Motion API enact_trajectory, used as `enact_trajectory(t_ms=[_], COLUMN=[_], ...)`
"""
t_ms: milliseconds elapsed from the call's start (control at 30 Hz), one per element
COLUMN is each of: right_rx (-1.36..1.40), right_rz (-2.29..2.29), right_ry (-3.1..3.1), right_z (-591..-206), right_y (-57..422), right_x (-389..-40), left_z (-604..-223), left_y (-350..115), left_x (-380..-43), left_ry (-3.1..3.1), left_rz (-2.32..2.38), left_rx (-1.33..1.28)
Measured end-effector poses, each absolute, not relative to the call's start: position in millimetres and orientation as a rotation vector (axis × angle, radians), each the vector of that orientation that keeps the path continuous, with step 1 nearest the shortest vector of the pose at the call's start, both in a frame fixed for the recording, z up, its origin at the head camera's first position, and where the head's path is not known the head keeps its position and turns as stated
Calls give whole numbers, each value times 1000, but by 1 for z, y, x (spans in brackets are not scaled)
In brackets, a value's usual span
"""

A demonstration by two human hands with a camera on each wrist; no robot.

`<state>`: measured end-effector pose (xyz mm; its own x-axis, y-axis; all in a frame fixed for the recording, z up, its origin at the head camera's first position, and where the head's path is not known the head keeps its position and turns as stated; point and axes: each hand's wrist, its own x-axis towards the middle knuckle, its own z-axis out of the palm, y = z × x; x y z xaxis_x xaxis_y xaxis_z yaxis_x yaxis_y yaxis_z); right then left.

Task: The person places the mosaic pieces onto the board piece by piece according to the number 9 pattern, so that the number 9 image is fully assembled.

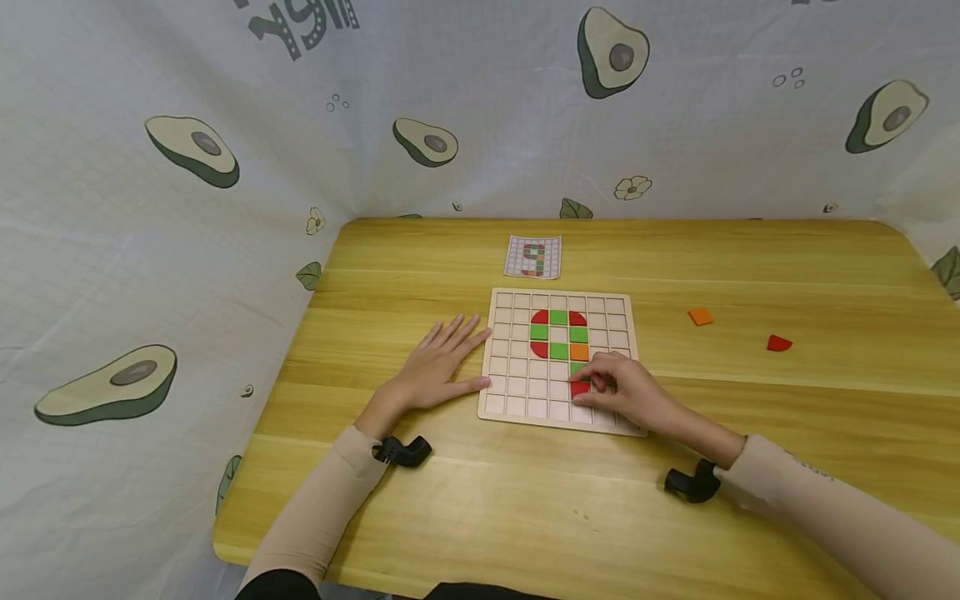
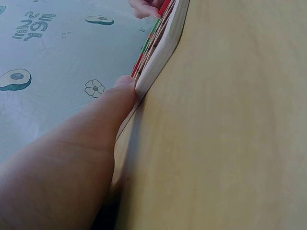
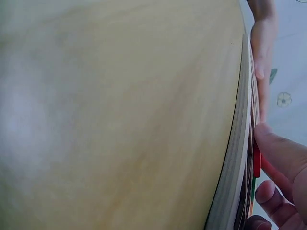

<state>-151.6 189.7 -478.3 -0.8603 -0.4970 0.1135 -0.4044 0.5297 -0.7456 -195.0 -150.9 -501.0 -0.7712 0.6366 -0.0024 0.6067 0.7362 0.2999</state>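
Note:
A wooden grid board (image 1: pixel 517 408) lies on the table with red, green and orange tiles set in its cells, forming a 9-like shape. My right hand (image 1: pixel 626 387) is over the board's lower right part. Its thumb and index finger pinch a red tile (image 1: pixel 580 389) right at the grid, just below a green tile (image 1: pixel 576 367); the fingers partly cover both. My left hand (image 1: pixel 438 362) lies flat on the table with fingers spread, the thumb and index fingertips at the board's left edge. In the left wrist view the thumb (image 2: pixel 122 98) touches that edge.
A small pattern card (image 1: pixel 532 257) with a coloured figure on a grid lies behind the board. To the right of the board are a loose orange square tile (image 1: pixel 701 316) and a red quarter-round tile (image 1: pixel 779 342). An avocado-print cloth (image 1: pixel 510 83) hangs behind the table.

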Motion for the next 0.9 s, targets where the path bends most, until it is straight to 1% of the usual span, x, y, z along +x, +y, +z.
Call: enact_trajectory(t_ms=[900], right_rx=[-779], right_rz=[-1297], right_ry=[2630], right_z=[-479], right_y=[191], right_x=[-151], left_z=[-502], left_y=[-151], left_x=[-195], left_ry=[2830], left_rz=[424], left_rx=[1009])
